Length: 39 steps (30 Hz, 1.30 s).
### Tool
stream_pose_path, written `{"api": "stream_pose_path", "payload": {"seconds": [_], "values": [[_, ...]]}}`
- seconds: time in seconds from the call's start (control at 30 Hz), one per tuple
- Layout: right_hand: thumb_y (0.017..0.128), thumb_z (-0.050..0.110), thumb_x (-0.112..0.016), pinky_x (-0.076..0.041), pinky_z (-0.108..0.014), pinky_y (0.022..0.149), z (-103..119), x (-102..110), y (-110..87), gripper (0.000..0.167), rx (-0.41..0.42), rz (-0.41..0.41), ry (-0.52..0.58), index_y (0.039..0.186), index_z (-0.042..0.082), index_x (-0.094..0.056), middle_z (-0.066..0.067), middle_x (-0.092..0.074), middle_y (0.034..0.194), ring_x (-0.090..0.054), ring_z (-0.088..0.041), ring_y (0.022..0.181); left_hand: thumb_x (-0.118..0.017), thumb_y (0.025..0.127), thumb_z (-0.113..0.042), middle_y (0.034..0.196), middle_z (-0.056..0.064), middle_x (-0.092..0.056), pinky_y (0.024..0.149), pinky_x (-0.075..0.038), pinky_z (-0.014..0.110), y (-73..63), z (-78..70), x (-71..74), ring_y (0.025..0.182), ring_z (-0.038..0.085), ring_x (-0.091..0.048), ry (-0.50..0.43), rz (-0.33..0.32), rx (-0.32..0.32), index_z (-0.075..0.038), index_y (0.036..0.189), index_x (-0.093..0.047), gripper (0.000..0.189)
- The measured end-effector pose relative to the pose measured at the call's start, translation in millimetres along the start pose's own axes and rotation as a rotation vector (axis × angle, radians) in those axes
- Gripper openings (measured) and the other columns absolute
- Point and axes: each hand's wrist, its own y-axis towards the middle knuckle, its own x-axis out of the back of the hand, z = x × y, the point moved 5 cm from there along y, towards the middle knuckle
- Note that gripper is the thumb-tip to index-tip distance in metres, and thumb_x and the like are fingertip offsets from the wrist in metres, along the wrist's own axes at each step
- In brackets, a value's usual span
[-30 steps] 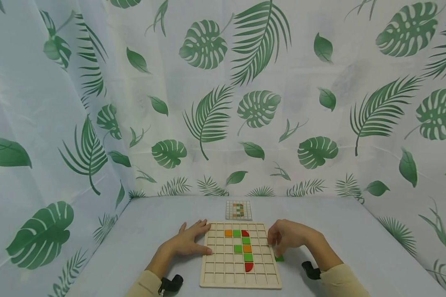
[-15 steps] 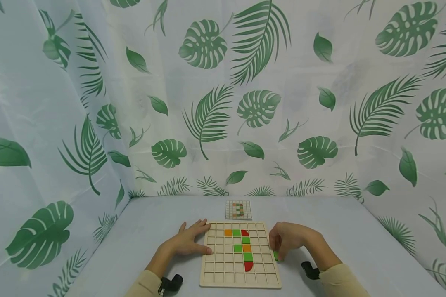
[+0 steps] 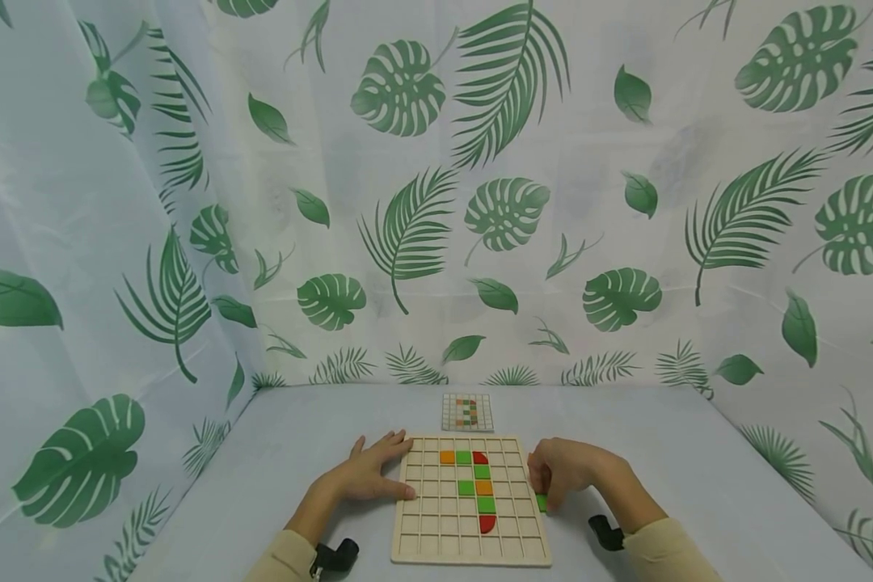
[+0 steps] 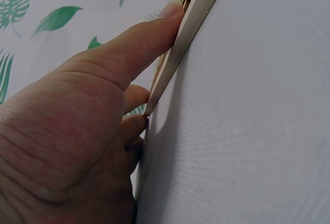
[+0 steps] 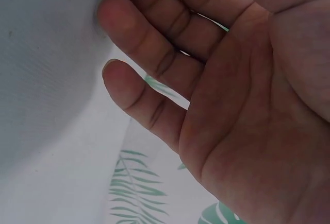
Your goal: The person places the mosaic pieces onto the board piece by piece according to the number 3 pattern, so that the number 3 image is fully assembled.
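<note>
A wooden grid board (image 3: 429, 525) lies on the table, with several coloured tiles in its cells: green squares, such as one green tile (image 3: 487, 504), two orange squares and two red round-cornered pieces, including a red piece (image 3: 487, 525). My left hand (image 3: 369, 470) rests spread at the board's left edge. In the left wrist view its thumb (image 4: 154, 36) lies on the rim of the wooden board (image 4: 188, 33). Beside the right edge, my right hand (image 3: 567, 470) pinches a green square tile (image 3: 541, 503), partly covered by the fingers. The right wrist view shows bent fingers (image 5: 149, 44); the tile is hidden there.
Behind the board lies a small card (image 3: 449, 414) printed with a grid and a coloured pattern. A pale cloth covers the table (image 3: 298, 436), and a leaf-print curtain (image 3: 422, 339) hangs at the back and sides.
My right hand has come down slightly onto the green tile beside the board, and the tile has shifted a little left toward the edge. The left hand and the board's tiles have stayed put.
</note>
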Motion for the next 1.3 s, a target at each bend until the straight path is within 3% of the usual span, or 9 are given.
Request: {"api": "stream_pose_path", "payload": {"seconds": [0.77,1.03,1.3], "values": [[0.064,-0.005,-0.092,-0.043,-0.030,0.060,-1.0,-1.5,3.1,0.033,0.034,-0.045,-0.028,0.075,0.015,-0.068,0.002,-0.063,0.071,-0.054,-0.015,0.068,-0.080,0.084,-0.059,0.172,0.010,-0.028,0.125,0.007,0.071,0.2,1.6,-0.7,0.162,0.036,-0.018,-0.004,-0.001,0.002,-0.015,0.161,-0.041,0.096],[0.068,-0.007,-0.088,-0.043,-0.027,0.058,6.8,7.4,0.8,0.030,0.165,-0.161,-0.049,0.075,0.013,-0.067,0.006,-0.060,0.071,-0.053,-0.014,0.068,-0.079,0.084,-0.059,0.172,0.009,-0.029,0.125,0.007,0.071,0.3,1.9,-1.2,0.162,0.035,-0.018,-0.001,0.002,0.005,-0.015,0.161,-0.041,0.096],[0.076,-0.005,-0.085,-0.045,-0.030,0.063,8.9,10.8,2.4,0.027,0.150,-0.192,-0.041,0.077,0.014,-0.066,0.006,-0.061,0.075,-0.055,-0.015,0.074,-0.079,0.084,-0.061,0.172,0.009,-0.028,0.125,0.007,0.071,0.6,2.1,-1.1,0.162,0.035,-0.017,0.007,0.002,0.010,-0.015,0.161,-0.041,0.097]]}}
